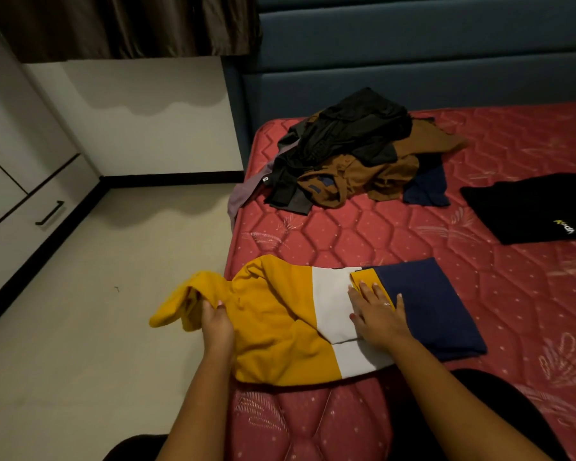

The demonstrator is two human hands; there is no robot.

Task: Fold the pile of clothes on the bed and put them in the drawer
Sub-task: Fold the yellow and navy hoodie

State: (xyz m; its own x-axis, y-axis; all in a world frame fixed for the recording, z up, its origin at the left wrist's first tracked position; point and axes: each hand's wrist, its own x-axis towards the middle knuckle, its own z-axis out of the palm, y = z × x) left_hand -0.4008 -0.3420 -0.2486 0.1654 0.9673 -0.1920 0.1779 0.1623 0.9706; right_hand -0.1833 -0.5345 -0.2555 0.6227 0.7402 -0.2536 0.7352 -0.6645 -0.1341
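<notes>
**Both hands on the yellow, white and navy top at the bed's near edge**

Forearms reach up from the bottom of the frame. My left hand (215, 322), left of centre, has its fingers curled round a bunched yellow end of the colour-block top (280, 327), and that end hangs past the left edge of the bed (346, 234), over the pale floor (97, 327). My right hand (376, 314) lies flat on the same top, fingers straight and spread, pressing where the white band meets the navy part. Its fingertips touch a small yellow cuff (363, 277). I see a ring on one finger.

The top lies across the lower centre of the frame, yellow to the left and navy to the right. The unfolded pile of clothes (353, 151), black, brown, navy and grey, sits in the upper centre near the blue headboard (413, 61). A folded black shirt (539, 211) with a small yellow logo lies at the right edge, apart from the pile. The drawer (20, 227) with its black handle (50, 213) is at the far left, closed.
</notes>
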